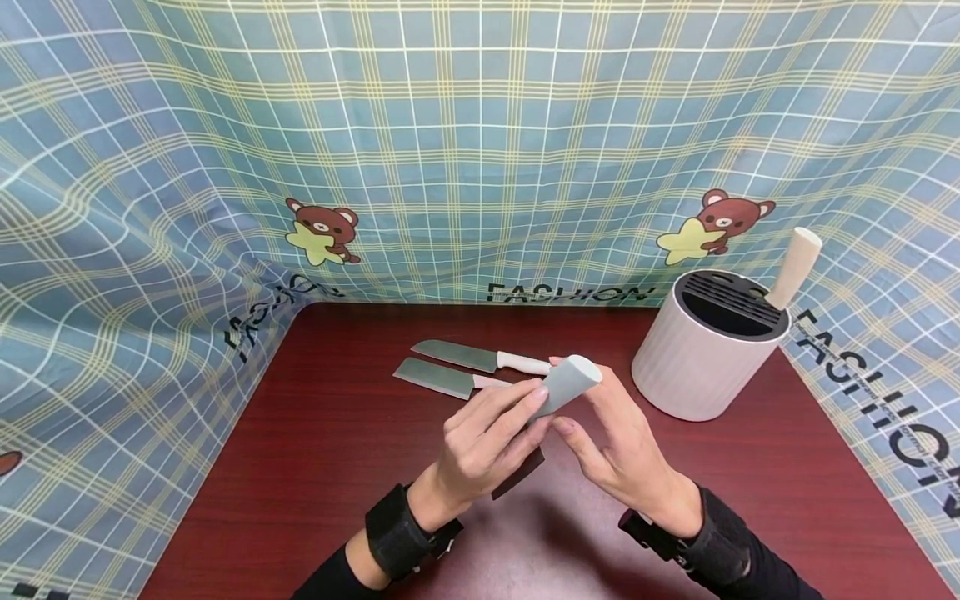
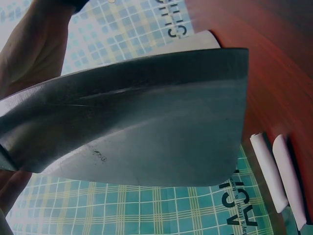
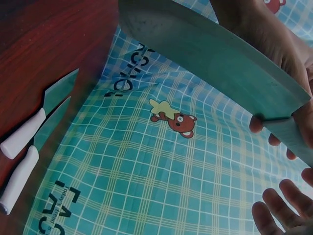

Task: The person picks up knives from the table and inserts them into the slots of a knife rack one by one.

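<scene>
broad knife (image 2: 161, 122) upheld, handle (image 1: 570, 387) clamped in left hand (image 1: 483, 437).
right hand (image 1: 630, 442) beside it, loosely extended, contact unclear; two smaller knives (image 1: 459, 356) far, left of knife block (image 1: 697, 375).

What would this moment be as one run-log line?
left hand: grips cleaver by handle | right hand: near handle | two knives: lying on table | block: beige handle protruding

blue-green plaid cloth (image 1: 480, 187) | brown bear prints (image 1: 326, 222), yellow stars (image 1: 309, 243) | black FASHION lettering (image 1: 570, 293) | red-brown table (image 1: 300, 475)
</scene>
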`<state>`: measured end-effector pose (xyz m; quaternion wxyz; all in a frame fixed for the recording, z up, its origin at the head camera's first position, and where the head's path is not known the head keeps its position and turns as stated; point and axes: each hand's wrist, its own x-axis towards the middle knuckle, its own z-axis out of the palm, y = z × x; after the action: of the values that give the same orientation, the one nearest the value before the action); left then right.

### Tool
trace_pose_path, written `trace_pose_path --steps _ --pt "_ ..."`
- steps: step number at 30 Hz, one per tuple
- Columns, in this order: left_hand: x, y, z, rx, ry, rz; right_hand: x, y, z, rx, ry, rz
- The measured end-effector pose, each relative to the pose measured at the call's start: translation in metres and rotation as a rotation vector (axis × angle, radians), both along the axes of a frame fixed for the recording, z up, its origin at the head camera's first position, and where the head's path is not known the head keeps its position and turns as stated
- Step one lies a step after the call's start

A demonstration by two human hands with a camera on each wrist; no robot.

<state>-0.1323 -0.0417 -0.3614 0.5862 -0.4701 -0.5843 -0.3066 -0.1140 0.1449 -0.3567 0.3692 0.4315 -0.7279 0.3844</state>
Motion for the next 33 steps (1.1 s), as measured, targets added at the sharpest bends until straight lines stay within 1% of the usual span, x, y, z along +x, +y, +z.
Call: trace_pose_path --steps 4,9,13,20,23,29,33 --pt "0.001 0.0 -0.002 -0.007 -0.006 -0.01 -0.001 -0.001 0.0 -0.006 0.012 0.014" --pt "0.004 0.0 -0.006 -0.019 -0.006 -0.043 0.001 -0.001 0.0 -0.019 -0.014 0.037" --pt "0.006 0.001 -0.008 -0.021 -0.008 -0.052 0.003 -0.002 0.0 -0.038 -0.027 0.058" --pt "0.007 0.003 -0.009 -0.016 0.002 -0.068 0.006 -0.004 0.001 -0.07 0.01 0.087" --pt "0.008 0.005 -0.008 -0.005 0.013 -0.061 0.008 -0.004 0.002 -0.079 0.012 0.1" --pt "0.011 0.007 -0.009 0.013 -0.004 -0.065 0.012 -0.005 0.004 -0.094 -0.009 0.114" --pt "0.013 0.006 -0.009 0.015 -0.024 -0.073 0.013 -0.008 0.006 -0.114 0.0 0.125"
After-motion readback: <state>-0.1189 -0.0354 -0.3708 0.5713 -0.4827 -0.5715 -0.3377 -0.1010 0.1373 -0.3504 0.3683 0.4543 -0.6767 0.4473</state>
